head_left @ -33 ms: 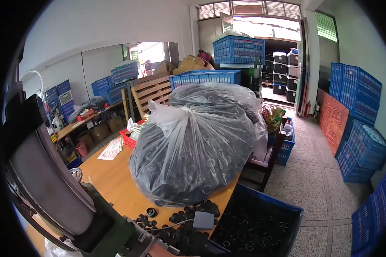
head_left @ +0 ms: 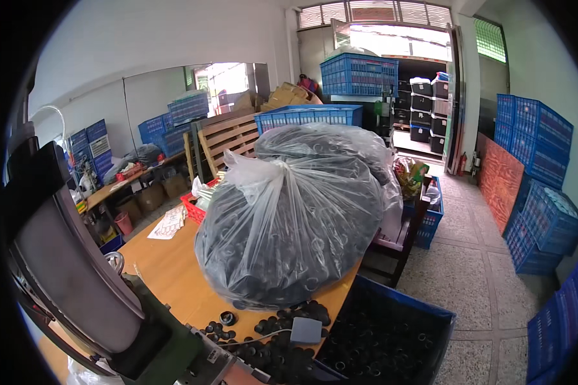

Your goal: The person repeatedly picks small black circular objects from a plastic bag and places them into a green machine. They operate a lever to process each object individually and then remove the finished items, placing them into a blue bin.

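Only a small skin-coloured strip shows at the lower edge, which seems to be part of my left hand (head_left: 239,373); its fingers are hidden. It lies beside the metal end of a green and grey machine (head_left: 196,356). My right hand is out of view. Near the machine, many small black rings (head_left: 263,351) are heaped on the wooden table (head_left: 164,282). A small grey box (head_left: 306,330) with a cable sits among them, and a round black piece (head_left: 227,317) stands just behind. Farther back rests a large knotted clear plastic bag (head_left: 289,224) full of black rings.
A blue bin (head_left: 453,321) of black rings stands against the table's right side. Behind the bag are a red basket (head_left: 191,208), a wooden pallet (head_left: 228,138) and blue crates (head_left: 359,74). More blue crates (head_left: 536,135) line the right wall, beside the speckled floor (head_left: 462,276).
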`<state>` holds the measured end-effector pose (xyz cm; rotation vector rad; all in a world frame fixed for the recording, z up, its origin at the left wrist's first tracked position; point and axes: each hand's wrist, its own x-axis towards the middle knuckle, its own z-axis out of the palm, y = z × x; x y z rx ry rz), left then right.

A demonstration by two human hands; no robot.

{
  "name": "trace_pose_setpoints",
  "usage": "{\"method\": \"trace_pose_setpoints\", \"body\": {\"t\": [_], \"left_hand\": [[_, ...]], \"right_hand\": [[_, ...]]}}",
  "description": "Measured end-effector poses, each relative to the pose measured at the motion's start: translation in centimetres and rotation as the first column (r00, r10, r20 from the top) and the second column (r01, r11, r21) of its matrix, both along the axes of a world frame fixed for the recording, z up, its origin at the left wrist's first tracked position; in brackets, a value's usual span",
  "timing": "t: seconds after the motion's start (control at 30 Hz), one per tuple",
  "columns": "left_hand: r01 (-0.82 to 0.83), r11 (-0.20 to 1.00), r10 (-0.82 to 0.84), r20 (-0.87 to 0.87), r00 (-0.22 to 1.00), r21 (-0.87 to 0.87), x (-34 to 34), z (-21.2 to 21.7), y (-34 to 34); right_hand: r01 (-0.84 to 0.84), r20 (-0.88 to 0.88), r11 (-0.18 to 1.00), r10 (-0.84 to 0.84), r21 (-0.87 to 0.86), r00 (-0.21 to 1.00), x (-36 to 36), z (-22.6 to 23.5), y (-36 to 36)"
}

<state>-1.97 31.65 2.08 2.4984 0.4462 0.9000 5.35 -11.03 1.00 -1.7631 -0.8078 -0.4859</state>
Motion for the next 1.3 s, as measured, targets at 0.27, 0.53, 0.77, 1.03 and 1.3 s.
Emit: {"method": "trace_pose_setpoints", "body": {"t": [0.27,0.53,0.77,1.03,1.3], "left_hand": [[0.335,0.347,-0.401,0.184,0.897,-0.876,-5.5,2.9,-13.7],[0.307,0.274,-0.429,0.17,0.887,-0.911,-5.4,-1.0,-22.7],[0.529,0.822,-0.497,0.186,0.847,-0.21,0.9,-2.2,-28.4],[0.367,0.922,-0.356,0.103,0.929,-0.123,3.0,-1.2,-30.5],[0.334,0.937,-0.326,0.089,0.941,-0.102,3.0,-1.3,-31.1]], "right_hand": [[0.191,0.067,0.965,-0.181,-0.182,0.981,-0.7,-1.9,-0.3],[0.144,-0.263,0.989,-0.144,-0.021,0.954,-1.4,-1.9,-4.3],[0.429,-0.49,0.902,-0.354,0.046,0.797,-2.7,-6.1,-16.8],[0.642,-0.56,0.714,-0.665,-0.28,0.495,-5.0,-11.9,-24.5],[0.568,-0.226,0.576,-0.791,-0.588,0.569,-4.4,-15.2,-26.0]]}}
